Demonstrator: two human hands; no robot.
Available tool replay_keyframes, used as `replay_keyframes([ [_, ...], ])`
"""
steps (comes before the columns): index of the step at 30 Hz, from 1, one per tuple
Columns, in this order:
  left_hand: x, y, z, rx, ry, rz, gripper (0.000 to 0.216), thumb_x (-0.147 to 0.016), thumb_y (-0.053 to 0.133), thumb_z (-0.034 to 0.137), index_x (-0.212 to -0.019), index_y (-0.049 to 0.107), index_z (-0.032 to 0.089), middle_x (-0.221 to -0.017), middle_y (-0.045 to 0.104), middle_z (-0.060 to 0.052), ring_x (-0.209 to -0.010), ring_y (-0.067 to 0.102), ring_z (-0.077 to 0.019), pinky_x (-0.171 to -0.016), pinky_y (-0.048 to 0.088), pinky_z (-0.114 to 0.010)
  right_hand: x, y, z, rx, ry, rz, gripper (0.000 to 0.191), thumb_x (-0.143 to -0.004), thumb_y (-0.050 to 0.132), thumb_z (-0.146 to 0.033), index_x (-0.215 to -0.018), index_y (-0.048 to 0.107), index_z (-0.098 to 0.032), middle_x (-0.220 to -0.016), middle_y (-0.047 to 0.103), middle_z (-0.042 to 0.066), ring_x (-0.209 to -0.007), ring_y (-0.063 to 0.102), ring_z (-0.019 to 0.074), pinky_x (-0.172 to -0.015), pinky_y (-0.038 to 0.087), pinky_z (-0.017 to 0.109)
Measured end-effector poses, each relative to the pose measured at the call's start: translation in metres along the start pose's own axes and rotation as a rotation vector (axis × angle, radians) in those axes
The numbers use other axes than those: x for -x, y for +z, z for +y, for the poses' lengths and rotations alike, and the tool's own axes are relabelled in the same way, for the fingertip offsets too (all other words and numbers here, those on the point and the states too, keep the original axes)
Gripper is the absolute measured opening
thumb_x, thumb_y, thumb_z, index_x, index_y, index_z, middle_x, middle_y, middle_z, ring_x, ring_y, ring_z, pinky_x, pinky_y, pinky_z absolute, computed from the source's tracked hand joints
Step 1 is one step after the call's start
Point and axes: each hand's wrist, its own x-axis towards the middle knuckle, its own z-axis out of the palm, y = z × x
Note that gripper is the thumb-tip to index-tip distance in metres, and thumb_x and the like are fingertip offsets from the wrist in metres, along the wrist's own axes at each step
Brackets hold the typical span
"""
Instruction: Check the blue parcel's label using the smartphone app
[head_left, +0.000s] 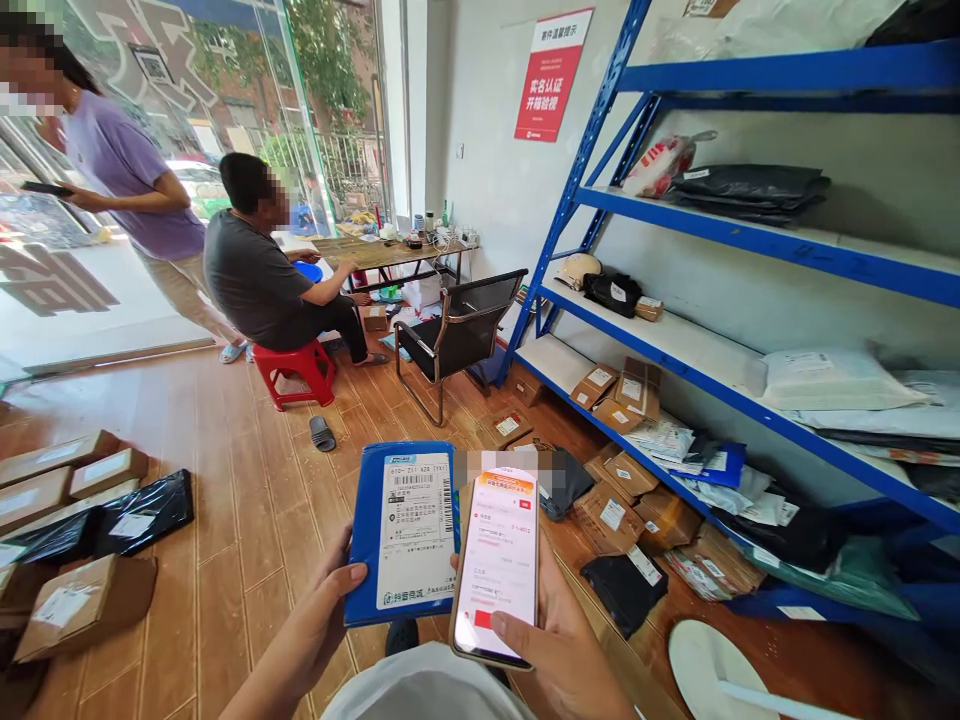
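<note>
My left hand [335, 580] is closed on the left edge of a flat blue parcel [361, 540], its thumb lying on the front. A white shipping label [416, 525] with a barcode and printed text covers most of the parcel's face. Just to the right, my right hand [555, 610] grips a smartphone [499, 560] held upright, thumb on the lower part of the lit screen near a red button. White, orange and red areas show on the screen; most of the text is too small to read. The phone's left edge overlaps the parcel's right side.
Blue metal shelving [697, 225] on the right carries bags and boxes, with more parcels [611, 515] along its foot. Cardboard boxes [82, 605] lie at left. Ahead, a person sits on a red stool [296, 370] by a table and a black chair [469, 325]; another stands by the glass.
</note>
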Motion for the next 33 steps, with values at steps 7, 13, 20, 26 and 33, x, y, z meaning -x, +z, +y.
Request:
replay_keyframes([
  [7,0.001,-0.004,-0.003,0.031,-0.002,-0.017,0.092,-0.064,0.073,0.037,-0.143,0.026,0.025,-0.135,0.055,-0.009,-0.124,0.049,-0.0333,-0.102,0.044,-0.042,0.003,0.003,-0.004,0.018,-0.002,-0.028,0.105,-0.061,0.085,-0.034,-0.141,0.017,-0.027,-0.128,0.061,0.015,-0.117,0.057,0.0317,-0.093,0.046,0.045],
  [13,0.003,-0.006,-0.005,0.03,0.003,-0.018,0.092,-0.064,0.072,0.036,-0.143,0.026,0.023,-0.136,0.054,-0.01,-0.124,0.049,-0.0333,-0.103,0.043,-0.043,0.007,0.004,-0.003,0.03,0.005,-0.018,0.097,-0.06,0.085,-0.034,-0.137,0.024,-0.028,-0.127,0.062,0.014,-0.117,0.057,0.0315,-0.092,0.046,0.045],
  [20,0.003,-0.007,-0.007,0.021,0.003,0.022,0.095,-0.061,0.073,0.036,-0.143,0.027,0.023,-0.13,0.059,-0.01,-0.121,0.051,-0.0338,-0.101,0.044,-0.044,0.009,0.003,0.001,0.019,-0.04,-0.008,0.099,-0.056,0.085,-0.032,-0.138,0.03,-0.027,-0.116,0.068,0.012,-0.106,0.063,0.0303,-0.086,0.049,0.042],
  [26,0.002,-0.008,-0.005,-0.028,-0.012,0.043,0.095,-0.059,0.075,0.041,-0.142,0.032,0.023,-0.129,0.06,-0.008,-0.122,0.051,-0.034,-0.097,0.049,-0.042,0.007,0.005,0.006,-0.164,-0.058,0.18,0.075,-0.058,0.082,-0.027,-0.126,0.049,-0.029,-0.103,0.072,0.005,-0.086,0.068,0.0229,-0.07,0.053,0.032],
  [33,-0.001,-0.005,-0.002,-0.078,-0.044,0.074,0.089,-0.056,0.076,0.045,-0.137,0.042,0.026,-0.119,0.067,-0.005,-0.119,0.053,-0.0346,-0.098,0.049,-0.042,-0.012,0.007,0.013,-0.317,-0.031,0.444,0.05,-0.052,0.083,-0.05,-0.089,0.065,-0.021,-0.076,0.073,0.002,-0.071,0.067,0.0206,-0.065,0.054,0.032],
])
